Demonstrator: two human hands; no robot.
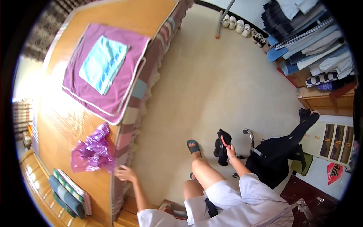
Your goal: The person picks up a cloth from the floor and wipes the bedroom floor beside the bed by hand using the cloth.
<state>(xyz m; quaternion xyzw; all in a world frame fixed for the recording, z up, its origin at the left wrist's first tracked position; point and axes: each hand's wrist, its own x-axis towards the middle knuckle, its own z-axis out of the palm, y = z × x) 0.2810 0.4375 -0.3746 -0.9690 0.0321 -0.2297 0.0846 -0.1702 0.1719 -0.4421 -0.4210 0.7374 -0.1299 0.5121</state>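
My right hand [230,151] is closed on a black item [224,137] with a red strip, held above the floor at the centre right. Other black things, too indistinct to name, hang or lie just below and left of it. My left hand [126,174] reaches to the bed's edge with its fingers stretched out. Its fingertips are close to a crumpled purple plastic bag [92,151] on the wooden-looking bed surface [56,132]; whether they touch cannot be made out. Further up the bed, a folded light-blue cloth [104,64] lies on a mauve cloth [72,77].
A chair draped with black cloth [268,162] stands at the right, its metal frame showing. Shoes [239,26] line the far wall near a pole [219,24]. Stacked clothes [314,45] fill the upper right. Rolled and folded textiles [68,195] lie at lower left.
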